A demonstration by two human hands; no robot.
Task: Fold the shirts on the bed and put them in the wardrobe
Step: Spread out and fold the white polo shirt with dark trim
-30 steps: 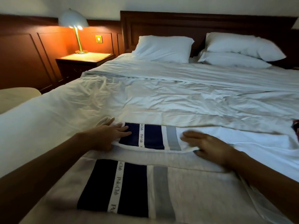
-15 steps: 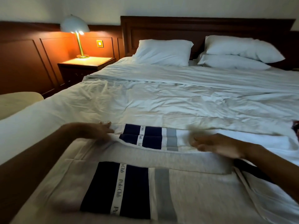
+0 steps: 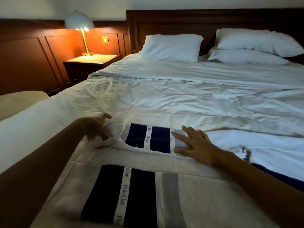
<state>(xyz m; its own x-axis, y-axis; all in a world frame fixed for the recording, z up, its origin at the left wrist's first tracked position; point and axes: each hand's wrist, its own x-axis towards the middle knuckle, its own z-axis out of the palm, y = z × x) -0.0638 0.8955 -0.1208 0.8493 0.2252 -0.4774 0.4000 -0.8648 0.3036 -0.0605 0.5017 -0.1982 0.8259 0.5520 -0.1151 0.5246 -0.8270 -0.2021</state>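
A white shirt [image 3: 197, 195] with navy and grey stripes and "Polo Club" lettering lies spread on the white bed [image 3: 181, 99], near its foot. Its far end is folded back toward me, forming a striped flap [image 3: 148, 139]. My right hand [image 3: 195, 143] lies flat with straight fingers on the flap's right side, over the grey stripe. My left hand [image 3: 97, 127] hovers at the flap's left edge, blurred, fingers hanging loosely curled just above or at the cloth; whether it holds any fabric is not clear.
Three white pillows [image 3: 171, 46] lean against the dark wooden headboard [image 3: 181, 22]. A lit lamp [image 3: 80, 25] stands on the nightstand [image 3: 92, 61] at the left. A pale chair or cushion [image 3: 18, 101] sits beside the bed. Dark fabric [image 3: 278, 176] shows at the right.
Both hands lifted off the folded flap, then came back. My right hand now lies flat further left on the grey stripe; my left hand has pulled back to the flap's left edge.
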